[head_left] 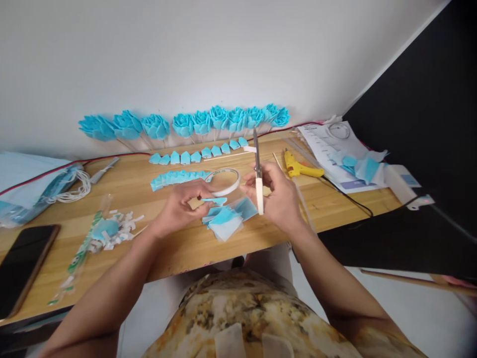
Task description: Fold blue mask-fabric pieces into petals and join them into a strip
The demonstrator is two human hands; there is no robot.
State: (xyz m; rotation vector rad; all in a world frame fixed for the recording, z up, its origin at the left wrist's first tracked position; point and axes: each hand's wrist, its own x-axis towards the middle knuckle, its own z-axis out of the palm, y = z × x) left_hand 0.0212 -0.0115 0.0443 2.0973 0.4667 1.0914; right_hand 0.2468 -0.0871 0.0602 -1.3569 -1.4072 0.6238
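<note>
Currently the person's left hand (182, 204) has its thumb and forefinger closed on a small blue piece (219, 201), above the wooden table (179, 253) and toward its front edge. A white tape roll (230, 189) sits tilted just beside those fingertips — whether the hand also grips it, one cannot tell. The right hand (279, 194) is wrapped around a pair of scissors (258, 171), whose pale handle lies against the fingers and whose blades point up and away, toward the wall (223, 49); a short white strip (249, 148) shows beside the blades. Between the hands, on the table, lies a loose pile of blue and translucent sheets (225, 223).

Beyond the left hand runs a row of overlapping blue pieces (175, 179), and farther back a row of folded pieces (185, 157), with a thin stick (228, 155) just in front of it. Blue flowers (154, 127) on slender stems line the wall. Off to the right lie a yellow glue gun (298, 166) and printed paper (316, 139); off to the left — a dark phone (26, 268), white scraps (124, 228) and a bundle of white cord (78, 186)
</note>
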